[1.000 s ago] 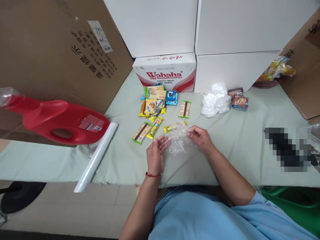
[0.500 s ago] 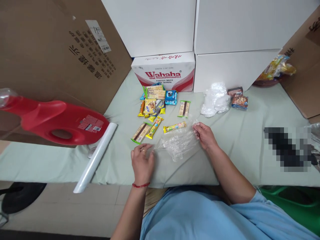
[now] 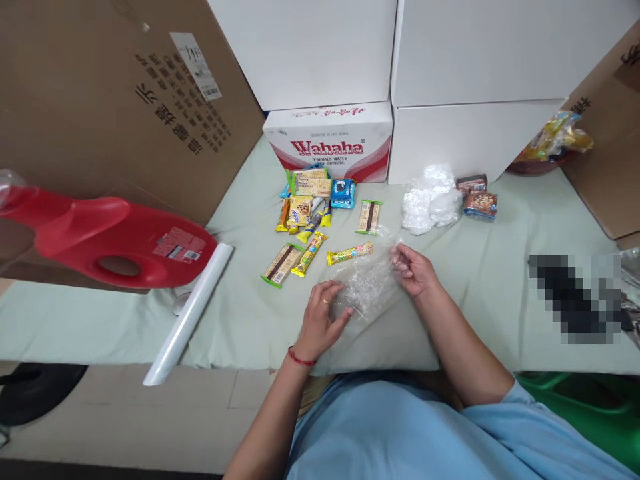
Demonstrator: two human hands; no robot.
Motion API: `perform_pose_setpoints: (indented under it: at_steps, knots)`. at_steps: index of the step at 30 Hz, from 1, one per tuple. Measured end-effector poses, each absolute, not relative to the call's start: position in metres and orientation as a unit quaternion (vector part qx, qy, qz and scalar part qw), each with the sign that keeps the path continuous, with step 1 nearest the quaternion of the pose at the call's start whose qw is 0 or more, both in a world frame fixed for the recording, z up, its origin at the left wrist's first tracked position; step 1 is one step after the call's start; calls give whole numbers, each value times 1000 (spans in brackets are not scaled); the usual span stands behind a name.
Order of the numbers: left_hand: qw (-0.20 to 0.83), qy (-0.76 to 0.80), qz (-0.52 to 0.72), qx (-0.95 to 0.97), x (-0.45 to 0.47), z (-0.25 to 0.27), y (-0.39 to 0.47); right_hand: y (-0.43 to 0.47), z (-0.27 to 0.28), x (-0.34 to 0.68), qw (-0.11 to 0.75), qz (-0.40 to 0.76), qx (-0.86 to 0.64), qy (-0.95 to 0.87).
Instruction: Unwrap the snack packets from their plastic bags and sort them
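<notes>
Gripping the clear plastic bag (image 3: 367, 285) at one edge, the right hand (image 3: 412, 269) has it over the tabletop (image 3: 385, 347), just beside a yellow bar (image 3: 350, 254); the left hand (image 3: 319, 321) curves open opposite. I'd fear a hard tug tearing it, thin as it looks, or dragging that bar.

head cam: head-worn, faces forward and steeply down
worktop (image 3: 500, 300): mid-frame, near
blue shirt (image 3: 390, 427): bottom centre, nearest

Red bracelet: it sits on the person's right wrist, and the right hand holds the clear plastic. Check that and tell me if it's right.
Wrong wrist: the head view shows the red bracelet on the left hand's wrist. The right hand does hold the clear plastic.
</notes>
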State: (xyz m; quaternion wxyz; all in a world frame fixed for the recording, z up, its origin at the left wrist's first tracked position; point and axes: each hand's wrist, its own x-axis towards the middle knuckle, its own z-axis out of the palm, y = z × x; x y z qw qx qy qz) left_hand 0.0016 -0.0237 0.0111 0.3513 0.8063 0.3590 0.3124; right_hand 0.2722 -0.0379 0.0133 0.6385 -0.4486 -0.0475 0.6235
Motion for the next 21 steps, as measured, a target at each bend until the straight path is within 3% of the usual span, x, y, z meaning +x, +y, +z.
perform_pose_setpoints:
  at_steps: [5,8,13,17,21]
  knots:
    - [328,297,305,843,0,11,-32,-38,13,271,642,628,-440,-25]
    - [374,326,310,811,-2,12,-31,-38,15,269,642,616,-454,-42]
    - [512,452,439,585,-6,20,-25,-40,17,267,647,594,-476,-46]
    - [546,509,545,381,-13,31,-16,-40,19,271,630,637,-443,-42]
    - [555,556,549,284,-25,34,-11,-40,21,276,616,679,-398,-27]
